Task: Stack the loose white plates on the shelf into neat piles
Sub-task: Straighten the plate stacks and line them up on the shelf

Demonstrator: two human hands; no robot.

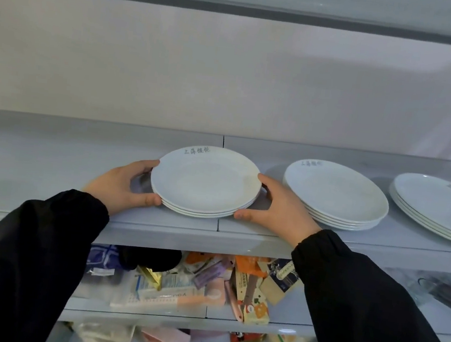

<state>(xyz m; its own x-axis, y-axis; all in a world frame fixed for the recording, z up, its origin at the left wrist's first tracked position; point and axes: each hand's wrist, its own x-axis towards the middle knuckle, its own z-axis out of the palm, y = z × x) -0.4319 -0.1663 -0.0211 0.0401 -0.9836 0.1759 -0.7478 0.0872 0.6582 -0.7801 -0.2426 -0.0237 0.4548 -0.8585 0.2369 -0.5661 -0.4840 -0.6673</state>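
A small pile of white plates with grey lettering on the far rim sits on the pale shelf, near its front edge. My left hand grips the pile's left side, thumb at the front and fingers curled round the back rim. My right hand grips the right side in the same way. Both arms wear black sleeves. To the right stands a second pile of white plates, and a third pile of larger plates runs off the right edge of view.
The shelf's left part holds nothing visible. A white back wall rises behind it and another shelf edge runs above. The shelf below is crowded with packets, cartons and bags.
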